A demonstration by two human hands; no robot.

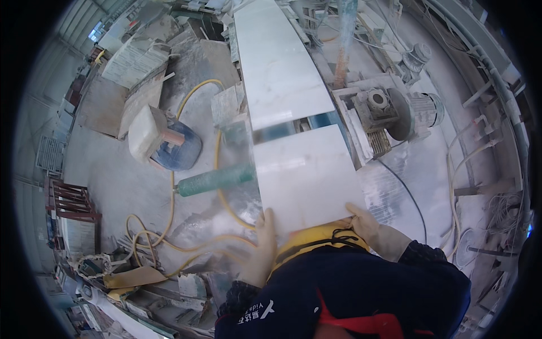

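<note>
A white, glossy stone slab (pixel 305 175) lies in front of my waist, its near edge toward my yellow apron (pixel 307 240). At the slab's near left corner, my left hand (pixel 265 240), in a pale glove, grips the side with the thumb along the edge. My right hand (pixel 364 225), gloved alike, holds the near right corner with its thumb on top; its other fingers are hidden below. Just past this slab, across a gap showing blue rollers (pixel 275 133), a longer white slab (pixel 282 68) stretches away on the conveyor.
A green roller (pixel 214 181) juts out left of the slab. Further left, a blue tub (pixel 179 148) stands beside a looped yellow hose (pixel 169 214). Right of the conveyor sits a dusty electric motor (pixel 423 110), with a black cable (pixel 403 183) trailing near my right side.
</note>
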